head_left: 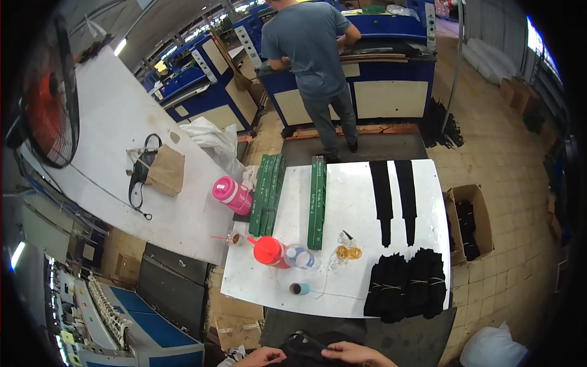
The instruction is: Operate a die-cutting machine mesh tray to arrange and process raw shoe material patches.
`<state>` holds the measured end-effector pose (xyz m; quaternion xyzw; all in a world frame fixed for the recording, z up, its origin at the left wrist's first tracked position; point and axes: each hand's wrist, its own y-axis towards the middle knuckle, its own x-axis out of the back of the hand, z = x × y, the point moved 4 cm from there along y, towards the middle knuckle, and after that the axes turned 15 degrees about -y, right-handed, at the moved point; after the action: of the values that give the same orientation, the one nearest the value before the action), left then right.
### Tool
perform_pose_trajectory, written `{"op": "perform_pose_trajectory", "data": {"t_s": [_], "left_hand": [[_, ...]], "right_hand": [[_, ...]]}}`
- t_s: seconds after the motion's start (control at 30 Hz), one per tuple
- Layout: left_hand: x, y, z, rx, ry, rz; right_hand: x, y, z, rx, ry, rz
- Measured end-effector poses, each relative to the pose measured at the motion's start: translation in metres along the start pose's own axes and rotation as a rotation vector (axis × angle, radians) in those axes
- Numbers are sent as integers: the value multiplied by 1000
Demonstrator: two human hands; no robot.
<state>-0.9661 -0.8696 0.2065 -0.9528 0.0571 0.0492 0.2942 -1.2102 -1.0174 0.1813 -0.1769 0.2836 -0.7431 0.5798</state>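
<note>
At the near edge, the left hand [263, 356] and right hand [357, 353] are apart, with black cloth [309, 348] between them; the right pinches the cloth's right side, but I cannot tell whether the left grips it. Beyond, on the white table [257, 284], tied black bundles [387, 296] lie near right.

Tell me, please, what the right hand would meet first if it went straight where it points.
Probably the black cloth, right by the fingertips of the right hand; depth is unclear.
</note>
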Motion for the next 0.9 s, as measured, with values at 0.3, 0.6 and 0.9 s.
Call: {"op": "perform_pose_trajectory", "data": {"t_s": [0.3,0.6,0.9], "left_hand": [[-14,50,25,63,118,166],[-2,48,31,328,-158,-89],[2,-1,88,191,-411,-191]], "right_hand": [[35,-6,-15,158,-142,-8],[41,39,24,472,-769,-291],[-13,107,57,968,-1175,-199]]}}
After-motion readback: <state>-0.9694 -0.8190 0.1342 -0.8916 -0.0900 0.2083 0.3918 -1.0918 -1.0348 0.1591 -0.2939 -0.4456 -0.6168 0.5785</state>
